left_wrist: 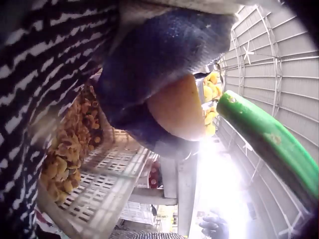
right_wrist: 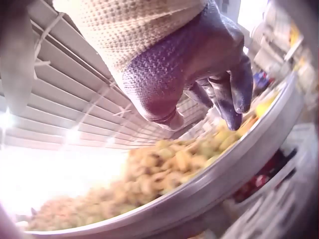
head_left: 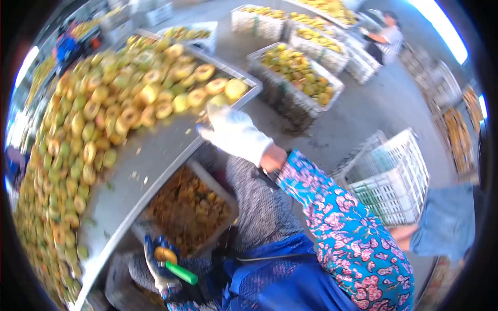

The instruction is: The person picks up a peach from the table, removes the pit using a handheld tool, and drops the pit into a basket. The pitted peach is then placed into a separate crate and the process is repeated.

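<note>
My left hand (head_left: 158, 267), in a white glove with a dark blue coated palm, grips an orange-yellow peach piece (left_wrist: 179, 109) low in front of my lap. From the same hand juts the green handle (head_left: 181, 272) of a tool whose working end is hidden. Over the near rim of the metal table (head_left: 140, 155), my gloved right hand (head_left: 236, 132) reaches out with nothing in it. Its fingers (right_wrist: 237, 92) hang loosely apart in the right wrist view, close above the rim. Halved peaches (head_left: 129, 114), many with hollow centres, are heaped just beyond it.
Under the table edge stands a crate of brownish scraps (head_left: 189, 207). A white slatted crate (head_left: 389, 176) is at my right. Filled crates (head_left: 295, 78) stand across the floor, with a seated person (head_left: 386, 39) behind them. Another person's blue-clad leg (head_left: 443, 220) shows at right.
</note>
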